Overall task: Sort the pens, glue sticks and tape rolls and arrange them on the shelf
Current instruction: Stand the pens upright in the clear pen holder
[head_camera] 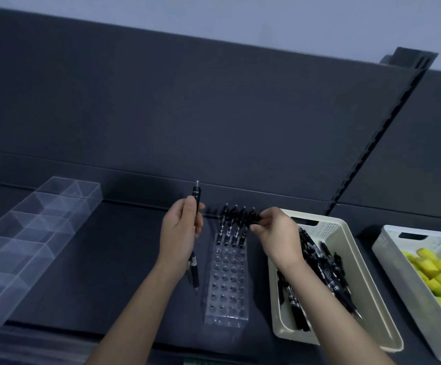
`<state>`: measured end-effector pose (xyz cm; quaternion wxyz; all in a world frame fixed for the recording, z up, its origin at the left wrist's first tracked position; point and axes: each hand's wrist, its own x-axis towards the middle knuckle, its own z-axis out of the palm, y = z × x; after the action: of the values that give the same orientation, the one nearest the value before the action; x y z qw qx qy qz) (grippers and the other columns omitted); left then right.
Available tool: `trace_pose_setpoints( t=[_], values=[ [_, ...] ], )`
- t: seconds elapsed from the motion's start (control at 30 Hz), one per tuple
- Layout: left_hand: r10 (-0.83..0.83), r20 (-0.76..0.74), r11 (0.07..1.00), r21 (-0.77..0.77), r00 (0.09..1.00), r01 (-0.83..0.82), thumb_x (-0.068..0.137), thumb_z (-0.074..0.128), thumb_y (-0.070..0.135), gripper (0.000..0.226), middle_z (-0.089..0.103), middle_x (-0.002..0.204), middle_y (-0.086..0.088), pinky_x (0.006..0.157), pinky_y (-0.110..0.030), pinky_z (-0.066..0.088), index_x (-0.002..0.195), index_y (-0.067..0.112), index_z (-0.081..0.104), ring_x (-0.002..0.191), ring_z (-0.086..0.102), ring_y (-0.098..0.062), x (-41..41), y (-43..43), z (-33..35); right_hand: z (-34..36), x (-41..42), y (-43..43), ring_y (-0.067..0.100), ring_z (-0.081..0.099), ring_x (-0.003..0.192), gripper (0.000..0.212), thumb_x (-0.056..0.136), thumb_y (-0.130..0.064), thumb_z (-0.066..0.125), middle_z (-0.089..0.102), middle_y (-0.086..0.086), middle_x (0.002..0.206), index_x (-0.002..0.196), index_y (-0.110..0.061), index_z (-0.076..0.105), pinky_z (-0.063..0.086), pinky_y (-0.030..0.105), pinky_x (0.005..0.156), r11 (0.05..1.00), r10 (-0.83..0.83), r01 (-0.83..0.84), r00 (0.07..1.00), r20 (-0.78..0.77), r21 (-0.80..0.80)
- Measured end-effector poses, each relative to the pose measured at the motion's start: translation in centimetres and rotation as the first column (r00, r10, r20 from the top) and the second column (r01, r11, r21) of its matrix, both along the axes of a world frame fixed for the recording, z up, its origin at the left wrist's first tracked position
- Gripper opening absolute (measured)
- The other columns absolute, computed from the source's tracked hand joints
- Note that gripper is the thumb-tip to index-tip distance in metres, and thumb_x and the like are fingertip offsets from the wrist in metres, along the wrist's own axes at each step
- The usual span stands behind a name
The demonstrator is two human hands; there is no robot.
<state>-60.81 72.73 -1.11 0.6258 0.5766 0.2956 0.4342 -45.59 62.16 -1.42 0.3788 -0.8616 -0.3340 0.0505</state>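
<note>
A clear pen stand [226, 283] with rows of holes sits on the dark shelf [108, 259]. Several black pens [234, 219] stand upright in its far row. My left hand [181, 230] grips a few black pens [196, 198], one sticking up above the fist and others hanging below it, just left of the stand. My right hand [276, 233] pinches the top of the rightmost standing pen [253, 218]. A beige basket [330, 280] right of the stand holds many loose black pens [317, 272].
A clear divided organizer [29, 233] lies at the left of the shelf. A white basket [409, 280] at the far right holds yellow-green glue sticks [438, 277]. The shelf's dark back panel [214, 114] and a slotted upright [372, 143] rise behind.
</note>
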Motion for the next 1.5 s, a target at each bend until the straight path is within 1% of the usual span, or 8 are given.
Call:
trace_pose_setpoints(
  t=[0.1,0.27,0.4,0.57,0.73,0.93,1.2,1.5],
  values=[
    [-0.007,0.047,0.999,-0.032,0.999,0.009,0.102,0.039,0.034,0.037,0.049,0.053,0.008,0.046,-0.015,0.037,0.089,0.013,0.067,0.048,0.042,-0.003,0.9,-0.7,1.0,1.3,-2.3,-0.7,0.004,0.06,0.071,0.017,0.081,-0.014,0.073,0.063,-0.012,0.075,0.081,-0.025,0.06,0.042,0.011,0.065,0.98,0.197,-0.196,0.976,-0.098,0.023],
    [-0.026,0.081,0.998,-0.047,0.996,0.03,0.102,0.039,0.035,0.038,0.047,0.054,0.006,0.046,-0.016,0.037,0.084,0.014,0.066,0.048,0.041,-0.005,2.6,-2.1,2.5,1.5,-5.4,-0.7,0.012,0.052,0.059,0.033,0.081,-0.004,0.071,0.05,-0.002,0.062,0.063,-0.017,0.047,0.045,0.023,0.057,0.814,0.506,-0.581,0.72,-0.475,-0.014],
    [-0.015,0.057,1.0,-0.021,0.998,0.017,0.101,0.04,0.035,0.037,0.055,0.058,0.009,0.053,-0.015,0.042,0.083,0.017,0.067,0.054,0.05,-0.003,2.7,-1.9,2.4,0.6,-5.8,-0.9,0.009,0.05,0.056,0.022,0.084,-0.003,0.068,0.048,0.008,0.066,0.069,-0.001,0.052,0.045,0.019,0.052,0.883,0.431,-0.465,0.756,-0.493,0.058],
    [0.062,0.011,0.998,-0.023,0.998,-0.062,0.097,0.052,0.032,0.025,0.069,0.078,0.02,0.081,-0.025,0.049,0.084,0.028,0.074,0.085,0.063,-0.002,1.6,-0.1,1.5,0.2,-4.1,-1.3,0.022,0.064,0.069,0.02,0.083,-0.004,0.068,0.065,0.004,0.073,0.068,-0.016,0.064,0.056,0.04,0.074,0.971,0.199,-0.237,0.89,-0.409,-0.043],
    [0.013,-0.121,0.985,0.174,0.993,0.008,0.091,0.061,0.027,0.021,0.065,0.063,0.009,0.064,-0.031,0.052,0.072,0.027,0.069,0.063,0.06,-0.004,1.3,0.7,-0.1,0.1,-3.2,-1.2,0.033,0.067,0.085,0.02,0.083,0.007,0.06,0.068,0.011,0.087,0.085,-0.012,0.057,0.056,0.052,0.076,0.989,0.082,-0.022,0.907,-0.413,0.147],
    [0.012,-0.077,0.991,0.132,0.997,-0.002,0.086,0.068,0.015,0.014,0.071,0.079,0.005,0.081,-0.039,0.056,0.08,0.029,0.07,0.082,0.069,-0.017,1.9,1.3,-1.3,-0.5,-2.9,-0.8,0.032,0.067,0.083,0.007,0.092,-0.008,0.054,0.068,0.011,0.087,0.087,-0.008,0.059,0.055,0.055,0.076,0.976,0.072,0.007,0.934,-0.349,0.218],
    [0.01,-0.156,0.974,0.225,0.988,0.026,0.081,0.073,0.015,0.01,0.069,0.086,0.003,0.074,-0.019,0.049,0.086,0.023,0.07,0.081,0.065,-0.009,2.8,1.1,-3.1,-1.0,-2.4,-0.5,0.019,0.067,0.07,0.02,0.088,-0.01,0.064,0.066,0.005,0.074,0.07,-0.014,0.057,0.059,0.035,0.069,0.97,0.068,-0.003,0.964,-0.259,0.242],
    [-0.039,-0.222,0.962,0.254,0.974,0.097,0.076,0.078,0.015,0.02,0.07,0.085,0.007,0.072,-0.01,0.047,0.085,0.031,0.072,0.08,0.063,-0.001,2.7,1.2,-3.9,-1.7,-2.6,0.2,0.006,0.058,0.062,0.025,0.086,-0.015,0.068,0.061,-0.01,0.066,0.067,-0.02,0.053,0.037,0.005,0.053,0.989,0.011,-0.004,0.999,-0.05,0.145]
  ],
)
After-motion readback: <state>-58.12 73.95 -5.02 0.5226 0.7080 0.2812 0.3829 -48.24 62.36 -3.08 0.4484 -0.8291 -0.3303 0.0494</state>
